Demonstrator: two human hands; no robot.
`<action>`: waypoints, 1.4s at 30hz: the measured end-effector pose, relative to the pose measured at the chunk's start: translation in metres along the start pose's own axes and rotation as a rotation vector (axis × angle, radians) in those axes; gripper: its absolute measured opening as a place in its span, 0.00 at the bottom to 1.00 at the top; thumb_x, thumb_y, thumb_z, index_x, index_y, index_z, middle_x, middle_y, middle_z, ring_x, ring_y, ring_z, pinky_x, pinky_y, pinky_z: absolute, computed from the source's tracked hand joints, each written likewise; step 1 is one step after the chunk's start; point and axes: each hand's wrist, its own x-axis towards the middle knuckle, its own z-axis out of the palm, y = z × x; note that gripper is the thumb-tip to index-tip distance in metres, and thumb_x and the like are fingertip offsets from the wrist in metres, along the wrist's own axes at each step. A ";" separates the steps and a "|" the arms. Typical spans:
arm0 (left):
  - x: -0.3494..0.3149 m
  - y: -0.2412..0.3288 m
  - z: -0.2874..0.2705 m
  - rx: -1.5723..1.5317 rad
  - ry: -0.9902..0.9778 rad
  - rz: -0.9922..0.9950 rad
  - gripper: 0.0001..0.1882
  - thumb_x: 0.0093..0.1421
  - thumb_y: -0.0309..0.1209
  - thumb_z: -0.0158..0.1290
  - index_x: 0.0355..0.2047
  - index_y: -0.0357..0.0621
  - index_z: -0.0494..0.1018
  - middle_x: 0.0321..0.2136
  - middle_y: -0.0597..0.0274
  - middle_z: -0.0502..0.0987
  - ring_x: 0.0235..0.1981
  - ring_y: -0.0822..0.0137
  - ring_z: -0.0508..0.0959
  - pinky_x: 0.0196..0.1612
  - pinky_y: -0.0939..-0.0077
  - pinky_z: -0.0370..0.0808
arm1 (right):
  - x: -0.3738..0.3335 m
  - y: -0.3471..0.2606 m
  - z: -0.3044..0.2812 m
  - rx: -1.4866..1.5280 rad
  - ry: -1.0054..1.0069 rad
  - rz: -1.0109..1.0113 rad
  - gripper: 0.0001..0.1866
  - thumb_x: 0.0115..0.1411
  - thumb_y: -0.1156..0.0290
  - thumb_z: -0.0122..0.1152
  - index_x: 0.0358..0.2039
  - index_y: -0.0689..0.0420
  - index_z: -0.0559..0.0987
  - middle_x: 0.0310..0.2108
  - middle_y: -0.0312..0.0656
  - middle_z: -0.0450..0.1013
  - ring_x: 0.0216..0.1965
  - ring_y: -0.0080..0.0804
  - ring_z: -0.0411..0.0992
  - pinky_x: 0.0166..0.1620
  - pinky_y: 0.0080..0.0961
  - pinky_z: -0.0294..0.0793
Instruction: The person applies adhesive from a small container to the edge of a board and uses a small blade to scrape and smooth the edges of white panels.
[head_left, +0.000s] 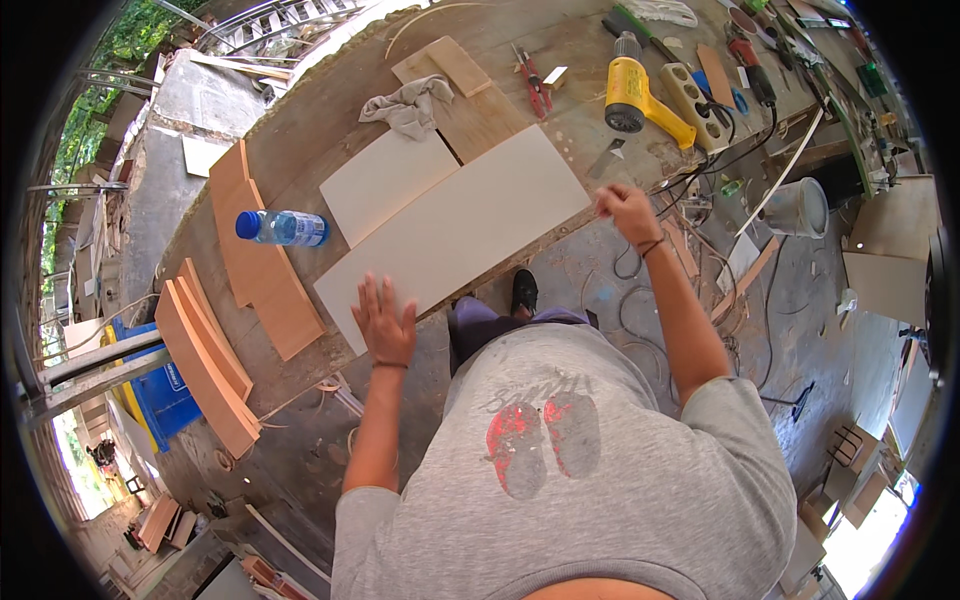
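- The long pale panel (460, 225) is laid flat on the tabletop (300, 150), near the edge where the person is placed.
- On the left end of this panel, the left hand (384, 322) is rested with the palm down and the fingers spread; nothing is gripped by it.
- Just beyond the right end of the panel, the right hand (630, 216) is held with the fingers curled inward. Whether some small thing is pinched there cannot be told.
- Directly behind the panel, a smaller pale panel (385, 185) is placed, and behind that one a grey cloth (408, 106) is left crumpled.
- To the left of the panel, a water bottle (290, 228) is laid on its side upon brown boards (255, 260).
- Behind the right end of the panel, a flat scraper (606, 160) and a yellow power tool (628, 95) are seen.
- The present step is judged to be the steadying or checking of the panel. For a next move, the panel should be kept flat by the left hand, while its right end is attended to.
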 end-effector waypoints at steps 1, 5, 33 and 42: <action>-0.015 0.001 -0.001 0.000 0.001 0.001 0.32 0.64 0.52 0.45 0.62 0.47 0.64 0.67 0.51 0.55 0.69 0.51 0.52 0.67 0.44 0.45 | 0.019 0.017 -0.006 -0.051 0.112 -0.077 0.14 0.60 0.63 0.58 0.36 0.61 0.81 0.28 0.42 0.78 0.29 0.29 0.77 0.34 0.25 0.75; -0.073 -0.017 0.004 0.051 0.038 -0.133 0.30 0.65 0.48 0.46 0.63 0.47 0.63 0.68 0.52 0.53 0.70 0.51 0.51 0.66 0.43 0.45 | 0.045 -0.012 0.002 -0.539 0.356 -0.230 0.19 0.58 0.54 0.61 0.40 0.57 0.80 0.31 0.51 0.78 0.38 0.49 0.77 0.41 0.39 0.75; -0.093 -0.053 0.005 -0.804 0.263 -0.995 0.16 0.63 0.41 0.54 0.42 0.41 0.75 0.34 0.60 0.78 0.34 0.66 0.77 0.35 0.72 0.74 | 0.102 0.018 -0.036 -0.706 0.200 -0.146 0.19 0.48 0.65 0.64 0.42 0.57 0.80 0.35 0.45 0.78 0.40 0.40 0.77 0.46 0.32 0.73; -0.046 -0.049 -0.002 -0.090 0.446 -0.492 0.26 0.57 0.37 0.58 0.53 0.39 0.69 0.51 0.47 0.70 0.55 0.47 0.68 0.59 0.54 0.63 | 0.053 0.001 -0.031 0.299 0.324 -0.160 0.13 0.60 0.76 0.58 0.47 0.57 0.75 0.36 0.35 0.75 0.35 0.26 0.74 0.37 0.18 0.70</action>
